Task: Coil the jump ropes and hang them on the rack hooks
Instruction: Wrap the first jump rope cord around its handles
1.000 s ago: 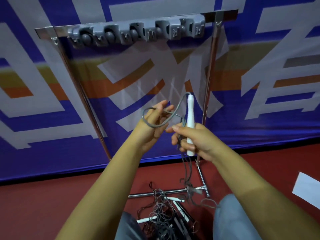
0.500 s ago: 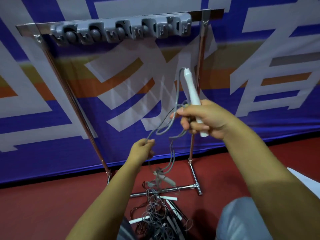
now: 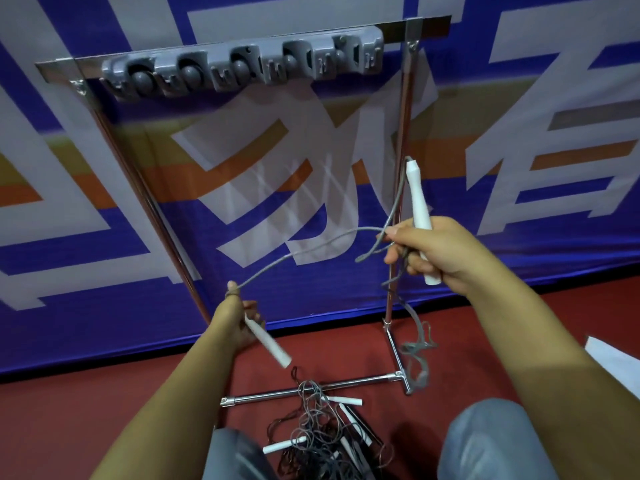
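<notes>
A grey jump rope (image 3: 311,249) with white handles stretches between my hands. My right hand (image 3: 436,252) grips one white handle (image 3: 419,206) upright, together with several loops of cord that dangle down to a bunch (image 3: 417,355) near the rack foot. My left hand (image 3: 235,318) holds the other white handle (image 3: 268,342), which points down to the right, with cord wrapped over its thumb. Above stands the metal rack (image 3: 398,168) with a grey hook strip (image 3: 242,64); nothing hangs on it.
A tangled pile of more jump ropes (image 3: 322,431) with white handles lies on the red floor between my knees, across the rack's base bar (image 3: 311,389). A blue, white and orange banner (image 3: 519,133) covers the wall behind. A white sheet (image 3: 620,362) lies at right.
My left hand has dropped lower and now holds the second white handle. My hands have drawn apart, pulling the cord into a long span between them. The view has shifted.
</notes>
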{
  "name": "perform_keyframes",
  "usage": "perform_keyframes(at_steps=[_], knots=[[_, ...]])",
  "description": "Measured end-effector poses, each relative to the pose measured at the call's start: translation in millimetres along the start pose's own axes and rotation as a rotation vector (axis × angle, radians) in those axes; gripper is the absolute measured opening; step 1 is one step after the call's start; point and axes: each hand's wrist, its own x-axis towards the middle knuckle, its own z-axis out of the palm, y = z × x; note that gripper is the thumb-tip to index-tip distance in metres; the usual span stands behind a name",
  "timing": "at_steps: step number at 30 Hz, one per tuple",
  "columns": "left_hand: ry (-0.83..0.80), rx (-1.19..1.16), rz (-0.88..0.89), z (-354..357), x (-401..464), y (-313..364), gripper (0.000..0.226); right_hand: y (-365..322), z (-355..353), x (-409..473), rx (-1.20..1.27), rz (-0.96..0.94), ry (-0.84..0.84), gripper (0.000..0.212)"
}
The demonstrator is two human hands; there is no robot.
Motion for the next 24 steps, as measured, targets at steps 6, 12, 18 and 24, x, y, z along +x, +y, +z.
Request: perform_keyframes(at_steps=[6, 12, 18, 24], knots=[[-0.408, 0.005, -0.167, 30, -37, 15, 0.028, 19, 1, 12, 0.040, 0.167, 0.034, 0.022], [-0.721, -0.261, -0.209, 59, -91, 27, 0.029, 29, 3, 11, -0.242, 0.371, -0.120, 0.047], [-0.670, -0.241, -0.111, 84, -121, 27, 0.044, 13, 12, 3, -0.363, 0.167, -0.124, 0.036], [-0.716, -0.117, -0.103, 86, -128, 24, 0.061, 24, 38, -13, -0.033, 0.151, -0.151, 0.053]])
